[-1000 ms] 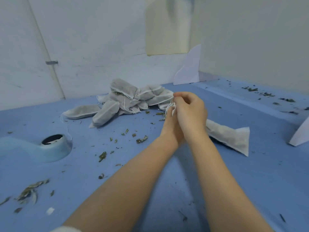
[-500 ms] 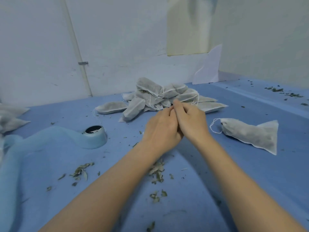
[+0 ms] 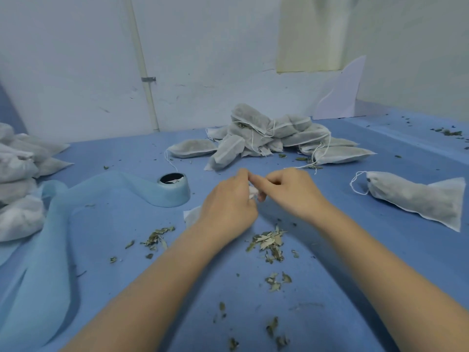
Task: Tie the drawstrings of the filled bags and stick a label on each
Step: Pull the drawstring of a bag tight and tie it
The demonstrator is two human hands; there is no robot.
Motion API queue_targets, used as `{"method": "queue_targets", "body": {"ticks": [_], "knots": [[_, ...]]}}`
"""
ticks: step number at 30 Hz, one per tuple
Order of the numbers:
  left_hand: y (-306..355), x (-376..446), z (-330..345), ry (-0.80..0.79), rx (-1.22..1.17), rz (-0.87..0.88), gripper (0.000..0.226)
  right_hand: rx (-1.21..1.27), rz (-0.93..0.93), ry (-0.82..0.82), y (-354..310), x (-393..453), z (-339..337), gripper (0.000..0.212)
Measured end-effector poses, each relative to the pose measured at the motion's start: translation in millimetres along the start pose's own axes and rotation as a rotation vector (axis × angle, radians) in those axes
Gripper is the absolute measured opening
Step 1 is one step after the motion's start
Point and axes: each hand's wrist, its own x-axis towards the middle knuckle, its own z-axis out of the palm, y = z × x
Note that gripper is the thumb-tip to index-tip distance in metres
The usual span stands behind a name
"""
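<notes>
We've brought both hands down and toward us from the bag pile (image 3: 269,138), which sat right behind them a sec ago; now they're near the tape roll (image 3: 173,189), just to its right. Left hand (image 3: 228,209) is curled round the neck of a small white bag (image 3: 193,214), mostly hidden under it, w/ only a corner poking out on the roll's side. Right hand (image 3: 291,191) has its fingers bent in, pinching white fabric or string at the bag's mouth (image 3: 253,193); can't tell which. Half a sec back the knuckles were pressed together, now they're a bit apart, so we're prob cinching or knotting the drawstring, label not on yet. The tied bag (image 3: 416,201) lies well right of the roll, cord looped loose. Leaf bits (image 3: 269,242) sit on our side of the roll; another bag stack (image 3: 20,179) lies far left of it
</notes>
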Motion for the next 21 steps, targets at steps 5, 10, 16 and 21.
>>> {"method": "queue_targets", "body": {"ticks": [5, 10, 16, 21], "knots": [[1, -5, -2, -0.014, -0.020, 0.066, 0.038, 0.274, 0.184, -0.038, 6, 1, -7, 0.049], [0, -4, -2, 0.023, 0.086, 0.082, 0.031, 0.511, 0.310, -0.082, 6, 2, -7, 0.040], [0, 4, -3, 0.042, -0.184, -0.025, 0.031, 0.842, 0.390, -0.086, 0, 3, -4, 0.046], [-1, 3, -5, 0.131, -0.604, -0.109, 0.012, 1.421, 0.477, -0.180, -8, 1, 1, 0.018]]}}
